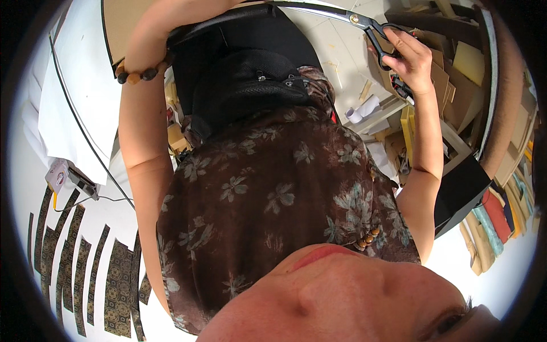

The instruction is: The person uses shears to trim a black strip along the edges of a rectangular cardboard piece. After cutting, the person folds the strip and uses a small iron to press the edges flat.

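In my right hand (411, 60) is a pair of large shears (376, 35), with fingers and thumb through the black handles. The silver blades point left along the top edge, beside a thin black strip. My left hand (176, 21), above a beaded bracelet (137, 76), bends to the right along the top edge. Its fingers run out of the picture, so their grip does not show. Just below it lies dark black material (259, 31), close to the blade tips. A black mesh pouch (245, 77) with zip pulls is at my waist.
Stacked boards and foam pieces (470, 61) crowd the right side, near a white roll (364, 108) and a black box (464, 196). At left are a white sheet (77, 108), a dark cable (71, 94), a small device (71, 178) and several patterned strips (118, 285).
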The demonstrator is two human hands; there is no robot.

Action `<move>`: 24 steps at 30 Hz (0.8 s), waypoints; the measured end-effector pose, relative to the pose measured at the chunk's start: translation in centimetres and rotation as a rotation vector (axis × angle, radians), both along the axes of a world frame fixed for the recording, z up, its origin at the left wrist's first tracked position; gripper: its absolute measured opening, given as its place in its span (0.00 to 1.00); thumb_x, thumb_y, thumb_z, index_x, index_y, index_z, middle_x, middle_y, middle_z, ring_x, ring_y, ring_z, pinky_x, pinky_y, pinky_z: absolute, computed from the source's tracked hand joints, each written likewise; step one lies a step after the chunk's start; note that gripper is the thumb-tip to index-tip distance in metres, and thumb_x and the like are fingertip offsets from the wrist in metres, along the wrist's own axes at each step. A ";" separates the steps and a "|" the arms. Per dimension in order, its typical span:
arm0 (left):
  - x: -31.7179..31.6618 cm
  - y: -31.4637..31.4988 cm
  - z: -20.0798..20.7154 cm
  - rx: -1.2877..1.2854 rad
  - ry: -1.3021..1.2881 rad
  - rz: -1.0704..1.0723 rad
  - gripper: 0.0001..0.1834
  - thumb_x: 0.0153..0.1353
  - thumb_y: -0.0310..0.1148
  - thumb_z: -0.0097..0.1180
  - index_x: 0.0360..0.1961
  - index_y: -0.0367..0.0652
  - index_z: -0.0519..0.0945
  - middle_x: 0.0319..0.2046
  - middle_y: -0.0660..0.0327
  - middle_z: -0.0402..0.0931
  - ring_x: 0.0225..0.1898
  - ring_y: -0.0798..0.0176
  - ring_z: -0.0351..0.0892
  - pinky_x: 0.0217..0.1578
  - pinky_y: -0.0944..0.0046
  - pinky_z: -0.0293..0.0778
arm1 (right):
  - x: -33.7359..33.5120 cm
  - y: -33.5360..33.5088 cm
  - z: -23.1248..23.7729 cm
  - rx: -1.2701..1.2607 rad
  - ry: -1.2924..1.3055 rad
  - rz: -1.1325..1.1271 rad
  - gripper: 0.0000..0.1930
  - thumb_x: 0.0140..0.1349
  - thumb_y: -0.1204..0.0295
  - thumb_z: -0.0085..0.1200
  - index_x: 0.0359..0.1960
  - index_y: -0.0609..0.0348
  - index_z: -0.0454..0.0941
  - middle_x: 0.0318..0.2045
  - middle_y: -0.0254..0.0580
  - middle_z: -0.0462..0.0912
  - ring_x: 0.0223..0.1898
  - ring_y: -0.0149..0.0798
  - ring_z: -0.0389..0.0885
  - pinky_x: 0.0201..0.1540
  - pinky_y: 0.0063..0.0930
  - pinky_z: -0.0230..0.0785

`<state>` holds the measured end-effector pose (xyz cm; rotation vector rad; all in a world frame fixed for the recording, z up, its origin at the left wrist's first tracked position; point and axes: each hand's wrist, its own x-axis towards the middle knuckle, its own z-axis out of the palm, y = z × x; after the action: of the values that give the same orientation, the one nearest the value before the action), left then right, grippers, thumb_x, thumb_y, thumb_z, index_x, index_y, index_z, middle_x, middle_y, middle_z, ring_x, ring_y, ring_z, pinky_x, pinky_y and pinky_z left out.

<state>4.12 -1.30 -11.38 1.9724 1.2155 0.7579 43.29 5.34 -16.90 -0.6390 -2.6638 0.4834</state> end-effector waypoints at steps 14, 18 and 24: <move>0.3 -0.4 -1.2 -0.082 -0.056 0.060 0.05 0.56 0.21 0.63 0.30 0.40 0.77 0.28 0.62 0.77 0.33 0.63 0.76 0.37 0.65 0.70 | 0.5 -0.8 -0.9 0.219 -0.047 0.004 0.27 0.47 0.62 0.70 0.50 0.60 0.83 0.37 0.44 0.84 0.33 0.44 0.83 0.36 0.31 0.77; 0.6 -0.1 -0.1 -0.142 -0.069 0.039 0.07 0.58 0.19 0.60 0.32 0.40 0.75 0.27 0.65 0.75 0.30 0.70 0.73 0.33 0.70 0.69 | 0.6 -0.8 -0.7 0.222 -0.047 0.008 0.27 0.48 0.62 0.69 0.50 0.61 0.82 0.36 0.45 0.84 0.32 0.43 0.83 0.35 0.31 0.77; 1.1 -0.2 -0.6 -0.199 -0.269 0.103 0.09 0.59 0.16 0.58 0.31 0.40 0.71 0.26 0.67 0.71 0.30 0.74 0.71 0.32 0.74 0.68 | 0.7 -0.3 -0.9 0.230 -0.030 0.021 0.27 0.47 0.64 0.70 0.50 0.62 0.82 0.35 0.46 0.84 0.33 0.44 0.84 0.35 0.31 0.77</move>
<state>5.26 -1.53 -11.98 1.6005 1.1864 0.8853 43.98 5.01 -17.79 -0.5534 -2.7026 0.1699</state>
